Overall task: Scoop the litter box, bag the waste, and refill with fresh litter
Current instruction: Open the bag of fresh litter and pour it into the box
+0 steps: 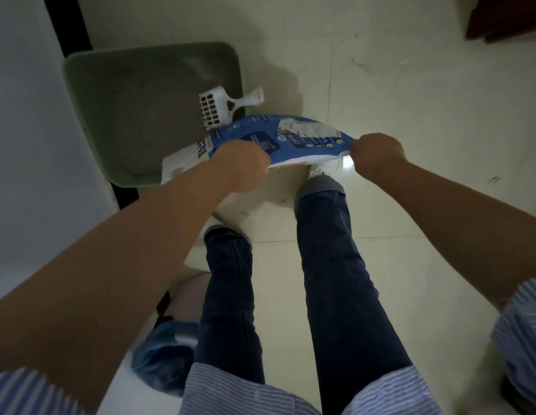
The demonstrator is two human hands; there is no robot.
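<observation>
From the head view, I stand over the green box (81, 94) on the floor (410, 115), next to a wall (21, 145). Inside it lies grey litter, and the white scoop (214, 107) rests across its near right rim, handle pointing out. My left hand (241, 166) and my right hand (376, 155) both pinch the top edge of the blue bag (278, 139), each grip closed on it with fingers curled, well apart along the edge. The bag hangs above the near corner of the box.

I judge this is the refill step: I am opening or holding the bag of fresh litter. Next I should pull the mouth open, then tilt it over the box so the litter falls inside and not on the floor. A blue bundle (165, 351) lies behind my legs; I cannot tell what it is.
</observation>
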